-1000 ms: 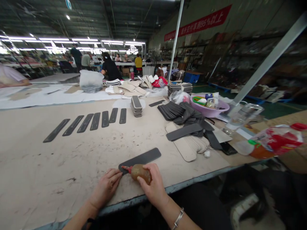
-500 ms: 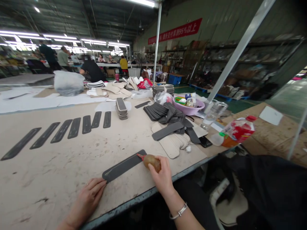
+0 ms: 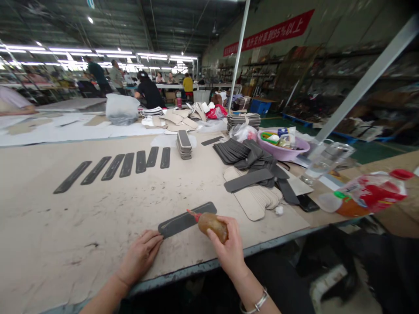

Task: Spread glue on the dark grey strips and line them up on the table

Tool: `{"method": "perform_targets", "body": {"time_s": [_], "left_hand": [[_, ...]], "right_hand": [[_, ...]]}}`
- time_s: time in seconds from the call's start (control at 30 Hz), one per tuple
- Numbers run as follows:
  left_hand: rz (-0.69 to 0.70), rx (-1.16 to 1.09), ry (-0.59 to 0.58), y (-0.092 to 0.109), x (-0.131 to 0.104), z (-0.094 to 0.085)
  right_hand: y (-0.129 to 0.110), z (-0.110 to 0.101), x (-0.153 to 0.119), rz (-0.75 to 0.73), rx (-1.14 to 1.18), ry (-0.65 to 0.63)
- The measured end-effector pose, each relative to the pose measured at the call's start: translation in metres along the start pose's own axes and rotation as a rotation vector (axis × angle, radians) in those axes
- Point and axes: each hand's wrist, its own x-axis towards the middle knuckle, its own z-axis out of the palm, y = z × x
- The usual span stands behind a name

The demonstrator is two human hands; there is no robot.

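A dark grey strip (image 3: 178, 223) with rounded ends lies on the table before me. The fingers of my left hand (image 3: 141, 254) are pressed together on its near left end. My right hand (image 3: 229, 244) is wrapped around a brownish squeeze bottle (image 3: 212, 226) whose red nozzle points left, over the middle of the strip. A thin shiny line, like glue, runs along the left part of the strip's upper edge. Farther back, several similar strips (image 3: 127, 165) lie in a row with shiny lines on them. A small stack of pale pieces (image 3: 184, 148) topped by a grey one stands beside them.
At right lie a heap of grey strips (image 3: 234, 152), fanned beige pieces (image 3: 248, 205), a phone (image 3: 308, 203) and a lilac basin (image 3: 283, 152). A red-labelled bottle (image 3: 376, 192) lies near the table edge (image 3: 268, 245). A plastic bag (image 3: 121, 109) stands behind; people work beyond.
The view has swung left, so things sit farther right. The nozzle has moved left along the strip, from near its far end to about its middle. A person's arm now shows at far left.
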Motion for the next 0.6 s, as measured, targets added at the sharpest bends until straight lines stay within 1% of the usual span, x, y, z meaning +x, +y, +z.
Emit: {"method": "perform_targets", "body": {"time_s": [0.13,0.27,0.4,0.6], "left_hand": [[-0.014,-0.004,-0.017,0.002,-0.001,0.000],[-0.011,-0.009,-0.016,0.001,-0.003,0.001],[-0.007,-0.007,-0.024,-0.001,-0.004,0.002],[-0.023,-0.015,-0.030,0.002,-0.001,-0.001]], "right_hand": [[-0.013,0.026,-0.013,0.039,0.130,-0.145],[-0.020,0.041,-0.018,0.044,0.168,-0.210],[-0.023,0.042,-0.018,0.066,0.167,-0.225],[-0.028,0.031,-0.023,0.094,0.158,-0.271]]}}
